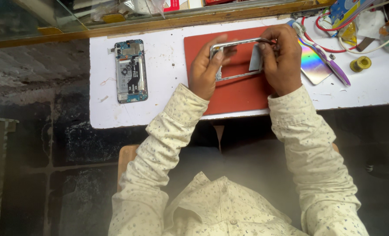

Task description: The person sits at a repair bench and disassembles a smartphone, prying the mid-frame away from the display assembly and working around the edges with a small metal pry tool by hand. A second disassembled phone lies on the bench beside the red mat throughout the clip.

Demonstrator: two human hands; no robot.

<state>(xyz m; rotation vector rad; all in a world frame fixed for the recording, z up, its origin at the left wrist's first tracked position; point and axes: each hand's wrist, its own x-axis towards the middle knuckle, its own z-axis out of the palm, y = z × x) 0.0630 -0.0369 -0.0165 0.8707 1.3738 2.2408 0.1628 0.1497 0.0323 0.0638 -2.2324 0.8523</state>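
At upper centre, the left hand (206,65) and right hand (282,59) pinch opposite ends of a silvery metal phone frame (238,59), lifting it above the red rectangular mat (238,94) for close handling. The opened phone body with bare circuitry (131,71) lies apart at upper left, out of their way.

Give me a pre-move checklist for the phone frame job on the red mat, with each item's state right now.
1. Left hand grips the phone frame at its left end: ok.
2. Right hand grips the frame's right end: ok.
3. Frame is held above the red mat, not past the table edge: ok.
4. Opened phone body lies apart on the white table, out of the hands' way: ok.
5. Toothbrush and solder spool lie close to the right hand: not ok.
6. Frame free of cracks or bends: cannot tell.
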